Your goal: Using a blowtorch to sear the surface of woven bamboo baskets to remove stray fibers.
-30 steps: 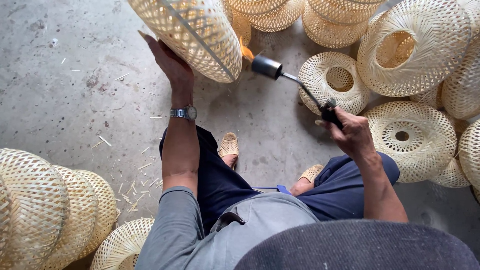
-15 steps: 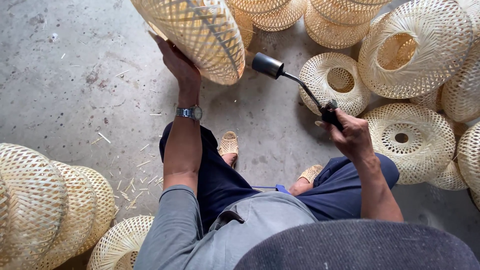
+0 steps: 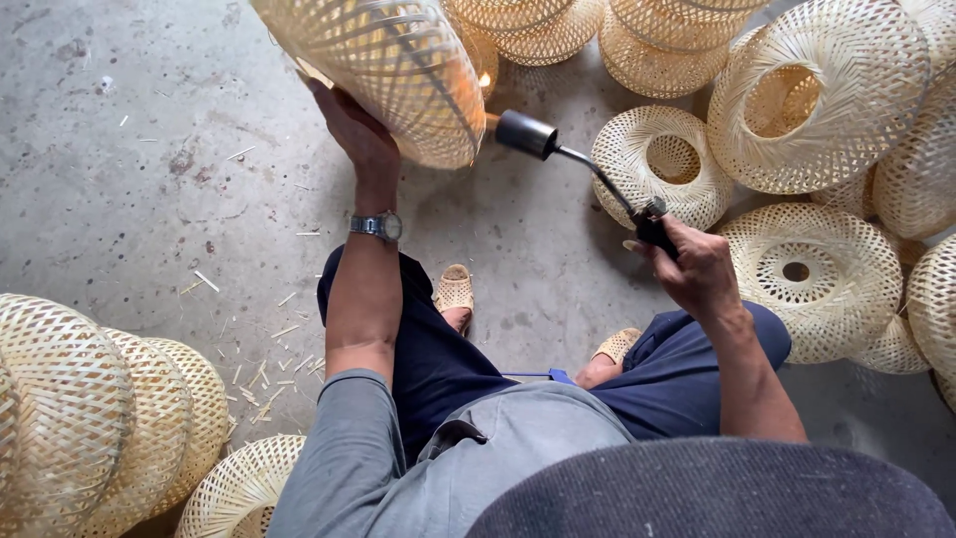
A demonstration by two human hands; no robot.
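Gripping torch [image 3: 588, 169] and woven shade [image 3: 383, 70], fingers wrapped tight, woven shades [image 3: 807, 279] crowding around.

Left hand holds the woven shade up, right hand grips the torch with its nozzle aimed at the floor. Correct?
Not quite. The head view shows the right hand gripping the torch, but its nozzle points at the woven shade held up by the left hand, not at the floor.

No packages, labels, signs or screens show in this view; nothing printed or boxed appears anywhere on the ground or among the goods around the seated person.
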